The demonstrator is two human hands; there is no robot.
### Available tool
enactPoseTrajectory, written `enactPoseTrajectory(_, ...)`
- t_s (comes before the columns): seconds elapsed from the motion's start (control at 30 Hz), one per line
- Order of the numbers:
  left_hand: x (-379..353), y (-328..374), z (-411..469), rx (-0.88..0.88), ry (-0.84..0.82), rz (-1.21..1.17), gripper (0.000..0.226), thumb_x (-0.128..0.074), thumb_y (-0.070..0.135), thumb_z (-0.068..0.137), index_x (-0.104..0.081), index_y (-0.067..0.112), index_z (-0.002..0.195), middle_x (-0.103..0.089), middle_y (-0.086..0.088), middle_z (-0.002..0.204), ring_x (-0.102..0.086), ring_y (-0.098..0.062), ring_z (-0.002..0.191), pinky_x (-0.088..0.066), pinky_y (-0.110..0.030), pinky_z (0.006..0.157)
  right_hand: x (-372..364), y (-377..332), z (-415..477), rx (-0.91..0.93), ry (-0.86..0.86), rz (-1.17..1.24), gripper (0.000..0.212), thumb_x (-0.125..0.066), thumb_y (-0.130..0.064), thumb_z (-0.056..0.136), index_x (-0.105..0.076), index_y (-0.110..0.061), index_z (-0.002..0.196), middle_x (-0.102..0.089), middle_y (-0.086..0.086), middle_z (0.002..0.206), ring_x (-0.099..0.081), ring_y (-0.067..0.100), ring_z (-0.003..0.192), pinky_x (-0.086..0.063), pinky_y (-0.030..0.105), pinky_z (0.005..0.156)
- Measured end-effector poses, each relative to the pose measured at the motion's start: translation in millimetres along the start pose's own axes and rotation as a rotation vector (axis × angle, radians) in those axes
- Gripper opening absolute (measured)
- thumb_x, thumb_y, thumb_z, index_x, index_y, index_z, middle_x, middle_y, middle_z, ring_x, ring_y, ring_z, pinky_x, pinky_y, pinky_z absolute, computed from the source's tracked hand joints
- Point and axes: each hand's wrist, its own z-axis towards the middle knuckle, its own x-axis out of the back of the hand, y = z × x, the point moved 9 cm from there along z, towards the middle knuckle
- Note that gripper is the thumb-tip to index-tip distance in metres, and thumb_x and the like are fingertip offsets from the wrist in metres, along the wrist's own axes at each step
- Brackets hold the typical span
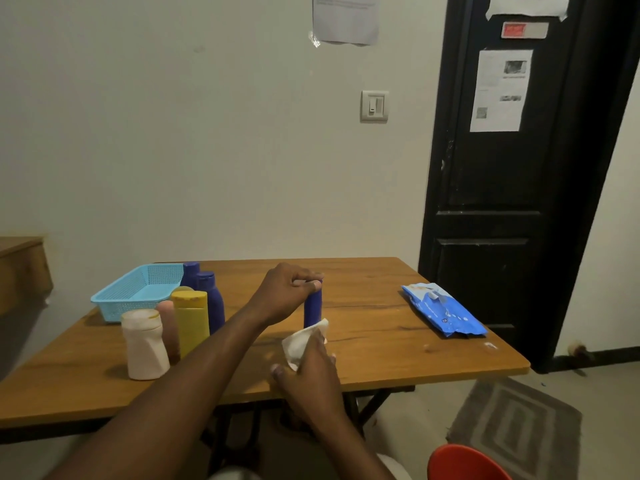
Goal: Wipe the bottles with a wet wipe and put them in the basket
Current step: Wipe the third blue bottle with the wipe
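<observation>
So the wooden table (398, 358) carries everything here. The light blue basket (145, 289) sits at the far left corner with nothing visible inside it. Over by the right edge there's the blue pack of wipes (443, 310), lying flat and well apart from everything else.

Just in front of the basket, toward the left edge, is a tight bunch of upright bottles. A white bottle (145, 348) is nearest the front edge, with a yellow bottle (191, 320) beside it and a pink bottle (169, 320) tucked between those two. Two dark blue bottles stand behind them, one (213, 299) right behind the yellow one and another (190, 273) up against the basket's corner.

The one being worked on is a slim blue bottle (312, 308), standing upright roughly mid-table, clear of the bunch. The left hand (284, 296) comes down on it from above, with fingers and thumb curled round the cap, so the bottle hangs straight below that grip. The right hand (311, 372) is nearer the front edge with a white wet wipe (301, 341) bunched in its fingers. The wipe is pressed against the lower part of the bottle, so the base is hidden behind it.
</observation>
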Motion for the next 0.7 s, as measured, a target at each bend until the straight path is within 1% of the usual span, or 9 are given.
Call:
enactPoseTrajectory(0.07,1,-1,0,0.008,-0.008,-0.005,0.025,-0.066,0.016,0.098,-0.076,0.018,0.12,-0.072,0.004,0.125,-0.064,-0.003,0.11,-0.052,-0.019,0.089,-3,-6,-1,-0.002,-0.007,0.011,0.111,-0.071,-0.043,0.086,0.008,-0.019,0.161,-0.011,0.002,0.17,-0.007,0.033,0.156,-0.024,0.047,0.125)
enactPoseTrajectory(0.17,1,-1,0,0.005,-0.006,0.005,0.025,-0.065,0.014,0.098,-0.076,0.017,0.12,-0.073,0.003,0.125,-0.064,-0.007,0.114,-0.052,-0.023,0.092,-4,-13,10,-0.014,0.02,0.067,0.121,-0.075,-0.039,0.081,0.017,-0.026,0.158,-0.002,0.002,0.171,-0.011,0.032,0.156,-0.034,0.05,0.12)
enactPoseTrajectory(0.27,2,-2,1,0.008,-0.004,0.02,0.025,-0.064,0.014,0.098,-0.076,0.017,0.12,-0.073,0.003,0.125,-0.064,-0.01,0.116,-0.05,-0.02,0.089,8,-13,28,-0.064,0.068,0.153,0.12,-0.079,-0.035,0.072,0.004,-0.032,0.158,-0.026,0.002,0.162,-0.041,0.025,0.143,-0.05,0.048,0.107)
enactPoseTrajectory(0.37,1,-4,2,0.015,0.003,0.03,0.024,-0.065,0.015,0.098,-0.076,0.017,0.119,-0.073,0.002,0.125,-0.065,-0.012,0.115,-0.051,-0.021,0.087,23,-6,46,-0.069,0.008,0.15,0.075,-0.079,-0.033,0.079,-0.034,-0.022,0.139,-0.058,0.003,0.12,-0.062,0.014,0.1,-0.061,0.041,0.085)
enactPoseTrajectory(0.4,1,-4,2,0.014,0.014,0.034,0.023,-0.066,0.015,0.098,-0.077,0.016,0.118,-0.074,0.003,0.124,-0.065,-0.011,0.114,-0.05,-0.019,0.084,26,-5,47,-0.068,-0.008,0.136,0.066,-0.078,-0.032,0.081,-0.039,-0.023,0.133,-0.061,0.002,0.113,-0.063,0.013,0.093,-0.062,0.04,0.083)
enactPoseTrajectory(0.47,2,-5,1,0.008,0.044,0.033,0.022,-0.068,0.016,0.097,-0.077,0.016,0.117,-0.074,0.004,0.122,-0.066,-0.006,0.107,-0.049,-0.013,0.079,22,-3,38,-0.076,-0.033,0.114,0.079,-0.077,-0.034,0.081,-0.031,-0.021,0.144,-0.061,0.001,0.121,-0.064,0.013,0.099,-0.062,0.037,0.084)
enactPoseTrajectory(0.57,4,-3,0,-0.003,0.063,0.045,0.022,-0.07,0.018,0.095,-0.078,0.017,0.116,-0.075,0.007,0.118,-0.062,0.011,0.096,-0.046,-0.004,0.073,1,-8,10,-0.033,-0.042,0.051,0.118,-0.075,-0.043,0.08,0.008,-0.025,0.16,-0.024,0.004,0.166,-0.039,0.026,0.145,-0.047,0.043,0.111)
enactPoseTrajectory(0.63,3,-2,0,-0.013,0.054,0.053,0.022,-0.071,0.017,0.095,-0.078,0.016,0.116,-0.075,0.008,0.116,-0.059,0.017,0.094,-0.045,-0.003,0.074,-13,-15,-3,0.022,-0.05,-0.053,0.121,-0.074,-0.042,0.084,0.018,-0.015,0.159,0.011,0.007,0.17,-0.003,0.029,0.157,-0.016,0.042,0.127)
enactPoseTrajectory(0.7,3,-1,0,-0.009,0.05,0.058,0.022,-0.07,0.017,0.095,-0.078,0.016,0.116,-0.075,0.007,0.117,-0.061,0.013,0.096,-0.046,-0.006,0.077,-15,-21,-1,0.027,-0.024,-0.069,0.122,-0.073,-0.039,0.086,0.021,-0.011,0.158,0.021,0.011,0.168,0.008,0.028,0.157,-0.005,0.043,0.128)
